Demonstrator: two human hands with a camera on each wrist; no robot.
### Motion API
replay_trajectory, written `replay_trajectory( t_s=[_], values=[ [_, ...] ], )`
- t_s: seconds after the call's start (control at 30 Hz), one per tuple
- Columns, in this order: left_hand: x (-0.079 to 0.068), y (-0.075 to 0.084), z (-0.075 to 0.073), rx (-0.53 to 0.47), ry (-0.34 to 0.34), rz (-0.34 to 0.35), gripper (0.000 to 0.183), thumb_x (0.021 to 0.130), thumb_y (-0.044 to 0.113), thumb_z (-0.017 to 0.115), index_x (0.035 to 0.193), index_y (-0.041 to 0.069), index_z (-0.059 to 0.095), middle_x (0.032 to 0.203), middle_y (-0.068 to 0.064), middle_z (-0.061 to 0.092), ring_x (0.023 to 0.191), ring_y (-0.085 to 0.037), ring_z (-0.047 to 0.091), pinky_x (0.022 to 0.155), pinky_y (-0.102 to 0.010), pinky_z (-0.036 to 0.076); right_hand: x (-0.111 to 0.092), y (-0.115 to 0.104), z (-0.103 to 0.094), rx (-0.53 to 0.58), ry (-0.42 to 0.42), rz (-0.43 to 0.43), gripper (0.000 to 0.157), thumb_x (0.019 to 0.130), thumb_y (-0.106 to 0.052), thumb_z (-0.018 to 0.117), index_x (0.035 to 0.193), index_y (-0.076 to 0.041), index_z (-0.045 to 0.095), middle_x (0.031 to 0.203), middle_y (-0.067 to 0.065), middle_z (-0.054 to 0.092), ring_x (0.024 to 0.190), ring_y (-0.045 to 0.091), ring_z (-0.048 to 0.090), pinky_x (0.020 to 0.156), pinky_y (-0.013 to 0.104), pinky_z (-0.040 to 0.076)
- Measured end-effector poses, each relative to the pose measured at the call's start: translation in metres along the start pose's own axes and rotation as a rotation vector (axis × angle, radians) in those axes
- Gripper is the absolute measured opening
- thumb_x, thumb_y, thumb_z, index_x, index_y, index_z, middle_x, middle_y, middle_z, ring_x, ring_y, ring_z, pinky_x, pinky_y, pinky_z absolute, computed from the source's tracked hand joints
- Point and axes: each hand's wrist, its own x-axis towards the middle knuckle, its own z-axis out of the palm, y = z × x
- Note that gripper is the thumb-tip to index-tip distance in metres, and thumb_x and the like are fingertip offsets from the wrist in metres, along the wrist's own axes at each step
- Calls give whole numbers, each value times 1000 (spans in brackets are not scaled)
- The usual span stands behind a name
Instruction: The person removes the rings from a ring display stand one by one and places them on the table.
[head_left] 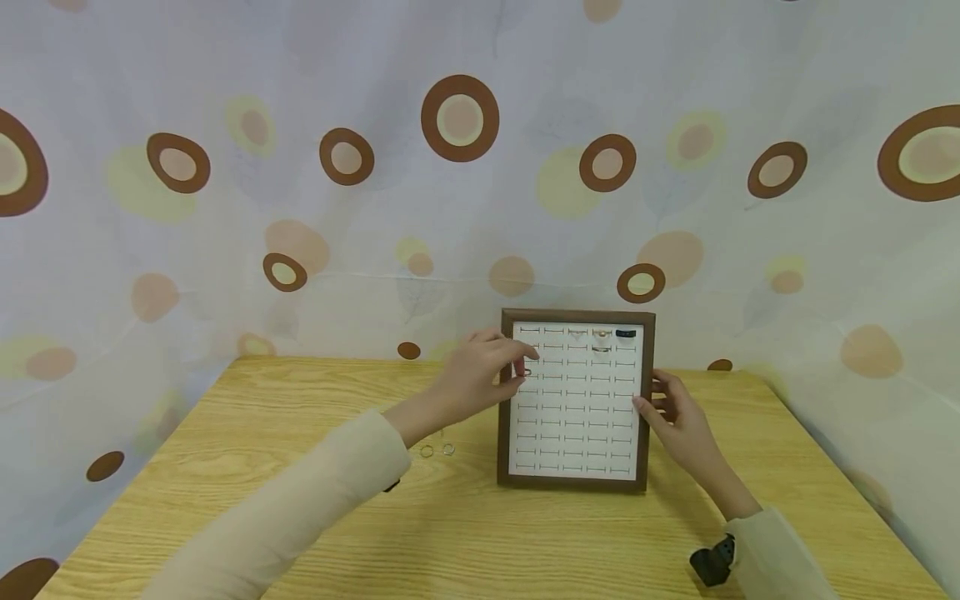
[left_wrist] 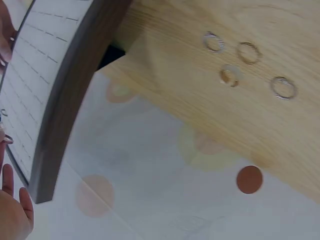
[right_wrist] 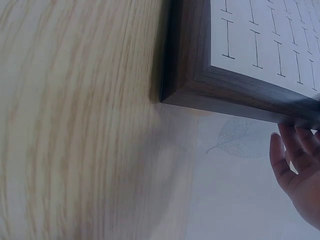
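A ring display board (head_left: 576, 400) with a dark wooden frame and white slotted face stands upright on the table. My left hand (head_left: 480, 375) is in front of its upper left part, pinching a small ring (head_left: 527, 372) between thumb and fingertip. In the left wrist view that ring (left_wrist: 8, 139) shows at the left edge. My right hand (head_left: 682, 421) holds the frame's right side, thumb at the front and fingers behind. Near the top right of the board sit a dark band (head_left: 626, 333), a gold-toned ring (head_left: 602, 333) and other thin rings.
Several loose rings lie on the wooden table (head_left: 360, 533) left of the board, among them a silver one (left_wrist: 283, 88) and a two-toned one (left_wrist: 230, 76). A patterned curtain (head_left: 480, 217) hangs behind the table. A black wrist device (head_left: 712, 561) is strapped by the right sleeve.
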Motion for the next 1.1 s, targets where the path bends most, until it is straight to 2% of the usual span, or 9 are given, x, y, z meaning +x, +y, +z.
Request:
replay_trajectory(
  t_s=[0.1, 0.23, 0.33, 0.6, 0.77, 0.97, 1.1],
  values=[
    [-13, -7, -5, -14, 24, -22, 25, 78, 11, 68, 102, 13, 65, 81, 10, 64, 87, -11, 52, 81, -31, 40, 0, 0, 0, 0, 0, 0, 50, 93, -19, 52, 134, 3, 34, 116, 20, 53, 92, 0, 55, 73, 8, 44],
    [-33, -18, -8, -11, 54, -47, 26, 76, 9, 70, 101, 13, 64, 82, 8, 65, 83, -12, 52, 77, -31, 41, 0, -2, -1, -2, -3, 9, 50, 93, -19, 52, 134, 2, 34, 118, 20, 53, 92, -4, 53, 74, 8, 43],
    [-50, -27, -8, 10, 48, -70, 27, 76, 9, 70, 102, 14, 63, 81, 9, 64, 79, -12, 50, 76, -32, 41, 0, -3, -1, -6, -4, 14, 50, 92, -19, 52, 135, 1, 34, 118, 19, 53, 92, -6, 51, 74, 8, 43],
    [-104, -50, -2, 74, -85, -209, 29, 78, 14, 71, 105, 16, 62, 83, 10, 63, 80, -11, 50, 77, -34, 43, -1, -4, -1, 1, -7, 19, 50, 92, -18, 53, 135, 0, 34, 118, 19, 53, 92, -8, 50, 74, 8, 43],
    [-134, -62, 4, 100, -116, -301, 33, 73, 12, 74, 104, 15, 63, 77, 12, 62, 76, -11, 49, 76, -37, 42, -1, -4, -1, 3, -8, 17, 51, 92, -18, 53, 135, 0, 34, 118, 19, 53, 92, -8, 50, 74, 8, 43],
    [-162, -75, 6, 106, -182, -427, 36, 73, 10, 74, 106, 12, 62, 75, 11, 62, 79, -14, 51, 80, -43, 42, -1, -4, -1, 2, -11, 19, 50, 93, -17, 52, 135, 2, 33, 118, 20, 52, 91, -10, 49, 74, 8, 43],
    [-173, -81, 6, 127, -244, -483, 35, 75, 13, 73, 108, 14, 61, 75, 12, 61, 78, -13, 50, 77, -40, 40, -1, -4, -1, 7, -11, 23, 49, 93, -17, 51, 135, 2, 34, 118, 20, 52, 90, -11, 48, 75, 7, 42]
  ],
)
